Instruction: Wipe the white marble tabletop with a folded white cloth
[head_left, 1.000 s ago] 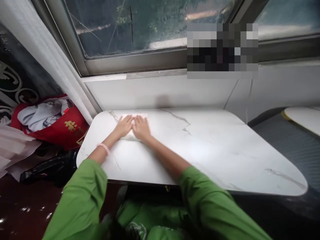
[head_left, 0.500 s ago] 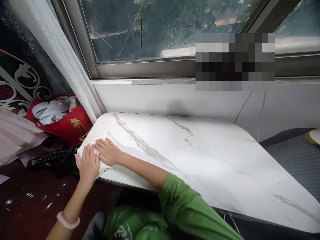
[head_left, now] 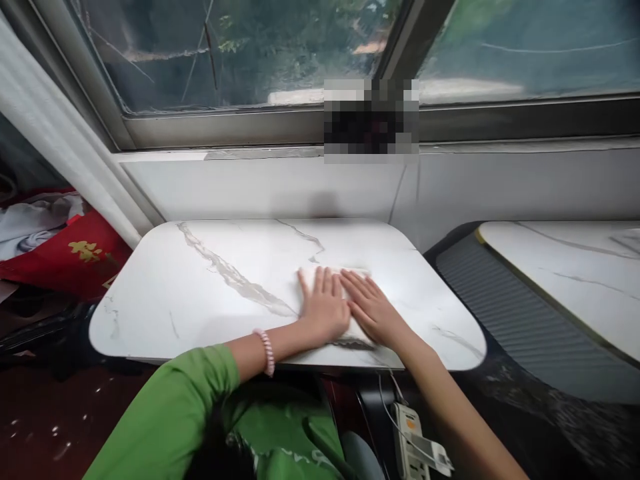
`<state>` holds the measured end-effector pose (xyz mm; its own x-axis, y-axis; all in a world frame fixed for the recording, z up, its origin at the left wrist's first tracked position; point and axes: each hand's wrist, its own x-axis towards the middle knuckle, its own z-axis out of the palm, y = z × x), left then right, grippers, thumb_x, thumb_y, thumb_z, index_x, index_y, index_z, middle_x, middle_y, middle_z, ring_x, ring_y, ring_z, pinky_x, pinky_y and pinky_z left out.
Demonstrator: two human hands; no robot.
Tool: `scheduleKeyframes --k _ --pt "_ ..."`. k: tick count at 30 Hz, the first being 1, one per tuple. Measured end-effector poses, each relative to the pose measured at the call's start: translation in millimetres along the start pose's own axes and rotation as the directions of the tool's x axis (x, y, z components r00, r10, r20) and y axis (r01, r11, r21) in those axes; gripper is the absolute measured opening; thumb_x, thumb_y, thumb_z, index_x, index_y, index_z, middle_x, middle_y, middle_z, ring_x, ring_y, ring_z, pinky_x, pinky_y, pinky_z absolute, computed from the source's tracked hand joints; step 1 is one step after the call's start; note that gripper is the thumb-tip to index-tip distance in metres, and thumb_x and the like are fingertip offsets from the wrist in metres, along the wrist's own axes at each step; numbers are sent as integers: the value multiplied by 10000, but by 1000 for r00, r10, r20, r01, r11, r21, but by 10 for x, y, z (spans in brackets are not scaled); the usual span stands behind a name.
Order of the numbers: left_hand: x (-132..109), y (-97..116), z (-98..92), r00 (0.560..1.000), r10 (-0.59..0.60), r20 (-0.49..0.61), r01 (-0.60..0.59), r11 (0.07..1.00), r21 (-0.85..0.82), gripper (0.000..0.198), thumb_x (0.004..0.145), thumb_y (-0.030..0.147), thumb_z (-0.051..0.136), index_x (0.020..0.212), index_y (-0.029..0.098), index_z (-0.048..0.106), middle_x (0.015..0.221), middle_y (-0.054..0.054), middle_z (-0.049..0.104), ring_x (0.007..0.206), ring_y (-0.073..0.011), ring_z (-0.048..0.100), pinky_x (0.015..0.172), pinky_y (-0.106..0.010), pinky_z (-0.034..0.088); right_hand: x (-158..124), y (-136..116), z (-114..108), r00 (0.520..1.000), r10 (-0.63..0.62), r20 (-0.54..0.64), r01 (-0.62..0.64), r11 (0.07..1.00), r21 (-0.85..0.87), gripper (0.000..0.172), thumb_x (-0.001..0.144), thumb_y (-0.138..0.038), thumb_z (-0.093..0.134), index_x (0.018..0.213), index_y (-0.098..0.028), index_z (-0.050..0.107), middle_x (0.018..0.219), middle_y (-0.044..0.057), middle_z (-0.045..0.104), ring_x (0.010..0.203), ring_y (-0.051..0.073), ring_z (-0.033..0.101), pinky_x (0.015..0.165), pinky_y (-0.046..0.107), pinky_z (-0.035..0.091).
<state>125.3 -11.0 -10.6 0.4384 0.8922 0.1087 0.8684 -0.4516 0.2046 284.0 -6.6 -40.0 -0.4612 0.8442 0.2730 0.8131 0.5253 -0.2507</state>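
My left hand point(head_left: 326, 308), with a pink coiled band point(head_left: 265, 351) at its wrist, lies flat with fingers stretched out on a white cloth point(head_left: 358, 333). Beside it, my right hand point(head_left: 376, 308) also presses flat on the cloth, fingers extended and angled toward the left hand. The two hands almost touch. Beneath them the cloth rests on the right half of a white marble-patterned tabletop point(head_left: 150, 287); much of it is covered by the hands, and its edges are blurred.
A red bag point(head_left: 100, 257) with clothes inside stands left of the table. Behind are a white curtain point(head_left: 60, 120) and a window frame point(head_left: 225, 130). A power strip with cables point(head_left: 411, 427) hangs below the front edge. Right are a grey ribbed surface point(head_left: 500, 307) and another marbled tabletop point(head_left: 575, 267).
Both hands have moved with the cloth from the table's left end to its right half. The view has shifted right, bringing the second tabletop and the power strip into sight.
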Motion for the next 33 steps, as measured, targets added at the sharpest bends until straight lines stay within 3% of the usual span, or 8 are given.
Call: scheduleKeyframes --k 3,6,9,14,19,24,29,33 --pt "331 526 162 968 249 29 -248 969 -11 540 941 330 259 1419 90 329 1502 -149 257 1405 -285 153 1087 -644 77 -592 354 -156 963 230 -141 -244 965 -92 549 944 -361 198 1469 -212 259 1461 103 369 1357 254 313 1090 528 270" --pt "524 847 260 873 487 25 -487 873 25 514 942 324 286 1403 108 351 1489 -139 300 1389 -265 214 1091 -608 130 -994 443 -227 874 388 -292 -440 887 -141 553 940 -360 197 1460 -191 282 1430 135 409 1321 295 368 1069 551 280" --pt "600 939 300 800 598 37 -599 798 57 507 945 325 302 1396 100 355 1484 -141 311 1377 -265 243 1086 -590 156 -1120 368 -217 801 458 -385 -546 823 -155 544 937 -353 209 1444 -185 311 1415 143 427 1308 309 381 1068 554 270" --pt "494 806 242 794 605 61 -608 792 50 506 965 326 272 1408 86 326 1491 -140 296 1378 -265 241 1092 -579 131 -1004 123 -135 735 482 -477 -610 777 -154 521 933 -330 218 1349 -118 448 1362 156 486 1277 286 420 1077 515 267" --pt "201 355 46 814 566 132 -572 820 15 530 975 347 248 1434 82 265 1511 -132 244 1399 -254 186 1102 -569 119 -755 -397 -22 798 459 -390 -558 808 -190 536 939 -294 205 1372 -52 407 1393 185 440 1325 274 347 1102 497 222" --pt "-333 -502 -217 872 469 137 -473 881 -6 542 973 353 267 1447 90 241 1522 -130 204 1413 -239 136 1125 -531 75 -249 -1201 154 881 422 -214 -462 865 -198 558 934 -275 216 1418 -19 322 1458 194 342 1383 283 233 1120 508 166" --pt "-1270 -1245 -490 989 146 -10 -144 985 96 516 967 291 269 1447 102 255 1515 -118 237 1411 -234 148 1140 -498 54 254 -1944 335 995 94 -39 -97 993 -73 555 925 -272 283 1412 -11 337 1479 183 300 1400 284 181 1138 507 118" --pt "-2061 -1675 -659 981 -131 -144 155 974 164 499 967 287 263 1444 143 270 1489 -108 309 1394 -238 217 1137 -488 89 583 -2554 552 979 -200 -40 203 975 91 569 924 -306 322 1407 -5 342 1473 200 305 1395 306 180 1137 527 117"
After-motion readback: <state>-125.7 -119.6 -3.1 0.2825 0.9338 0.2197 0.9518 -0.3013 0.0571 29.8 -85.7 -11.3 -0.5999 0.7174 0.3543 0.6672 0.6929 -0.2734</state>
